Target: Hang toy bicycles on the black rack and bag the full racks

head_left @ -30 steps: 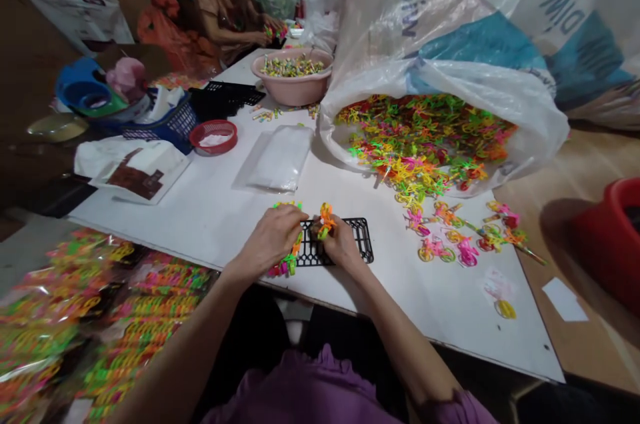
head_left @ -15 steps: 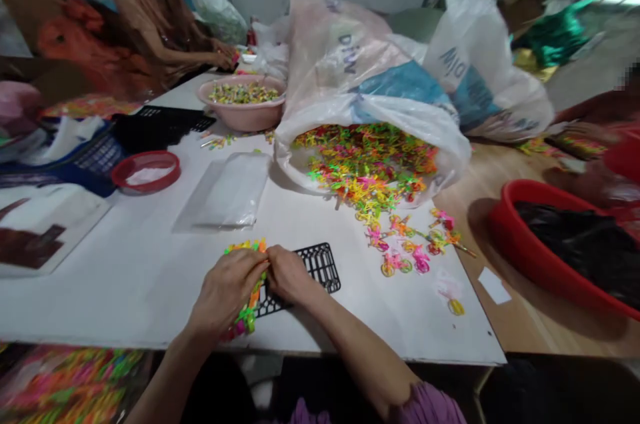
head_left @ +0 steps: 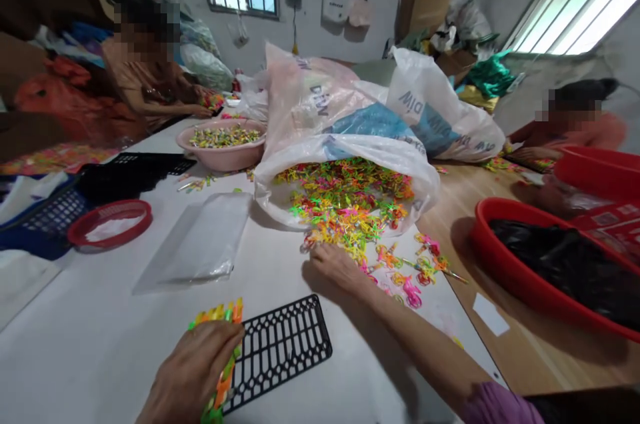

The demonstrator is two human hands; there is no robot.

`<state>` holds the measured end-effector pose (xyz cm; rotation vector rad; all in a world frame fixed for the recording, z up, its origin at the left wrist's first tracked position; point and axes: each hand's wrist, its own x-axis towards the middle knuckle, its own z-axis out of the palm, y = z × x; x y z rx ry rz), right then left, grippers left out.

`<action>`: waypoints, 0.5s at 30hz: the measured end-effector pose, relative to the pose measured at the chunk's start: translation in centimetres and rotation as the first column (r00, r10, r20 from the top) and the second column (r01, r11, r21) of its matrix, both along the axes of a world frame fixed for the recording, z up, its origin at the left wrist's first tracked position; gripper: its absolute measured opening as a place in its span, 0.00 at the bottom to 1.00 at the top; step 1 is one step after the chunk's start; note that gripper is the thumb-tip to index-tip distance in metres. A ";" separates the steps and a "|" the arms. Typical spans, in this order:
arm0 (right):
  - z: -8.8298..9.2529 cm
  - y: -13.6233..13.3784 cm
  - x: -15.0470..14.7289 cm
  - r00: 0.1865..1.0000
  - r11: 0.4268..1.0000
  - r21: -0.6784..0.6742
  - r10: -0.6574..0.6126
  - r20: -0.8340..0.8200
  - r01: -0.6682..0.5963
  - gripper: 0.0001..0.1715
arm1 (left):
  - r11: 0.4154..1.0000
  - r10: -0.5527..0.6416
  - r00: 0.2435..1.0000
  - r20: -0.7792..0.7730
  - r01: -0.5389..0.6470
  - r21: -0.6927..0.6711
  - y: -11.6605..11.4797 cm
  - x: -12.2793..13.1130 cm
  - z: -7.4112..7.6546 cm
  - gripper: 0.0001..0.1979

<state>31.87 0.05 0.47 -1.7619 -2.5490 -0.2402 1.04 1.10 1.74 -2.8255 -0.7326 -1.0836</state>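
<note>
A black plastic grid rack lies on the white table, its right part bare. Bright yellow, green and orange plastic pieces stand in a row at its left end. My left hand is closed over that row and the rack's edge, covering part of both. Farther out, my right hand is at the front of a heap of small plastic toys spilling from a white bag. Its fingers are curled and pressed among the pieces; what they pinch is mostly hidden.
Clear plastic sleeves lie left of the heap, near a red sieve. A pink basin of small parts stands behind. At right are loose toys and a red tub. Two other people sit at the far sides.
My right hand has left the rack and moved forward to the heap of toys. My left hand stays at the rack's loaded end. The view has tilted upward.
</note>
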 end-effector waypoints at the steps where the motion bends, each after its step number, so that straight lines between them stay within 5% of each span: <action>1: -0.7 -1.4 -0.6 0.998 0.999 -0.006 0.040 -0.045 -0.040 0.08 | 1.000 0.012 1.000 0.003 -0.012 -0.027 0.0 0.0 -0.1 0.10; 3: -1.6 -3.9 -1.4 0.988 1.000 -0.014 -0.011 -0.151 0.009 0.08 | 0.994 0.035 0.999 -0.018 -0.036 -0.099 0.1 0.2 -0.1 0.10; 5: -1.7 -5.4 -1.8 0.953 0.980 -0.027 -0.199 -0.230 0.198 0.09 | 0.982 0.057 0.997 -0.042 -0.064 -0.177 0.2 0.5 0.1 0.10; 9: -1.0 -4.2 -2.4 0.810 0.833 -0.145 -0.553 -0.196 0.534 0.10 | 0.963 0.048 0.995 -0.082 -0.068 -0.260 0.1 0.8 0.7 0.11; 11: -0.5 -2.7 -3.2 0.761 0.786 -0.201 -0.617 -0.200 0.585 0.09 | 0.958 0.052 0.994 -0.097 -0.077 -0.276 -0.2 0.7 0.9 0.10; 15: 0.4 -1.2 -5.3 0.648 0.815 -0.244 -0.569 -0.506 0.526 0.08 | 0.937 0.109 0.985 -0.131 -0.146 -0.317 -0.1 0.4 0.8 0.11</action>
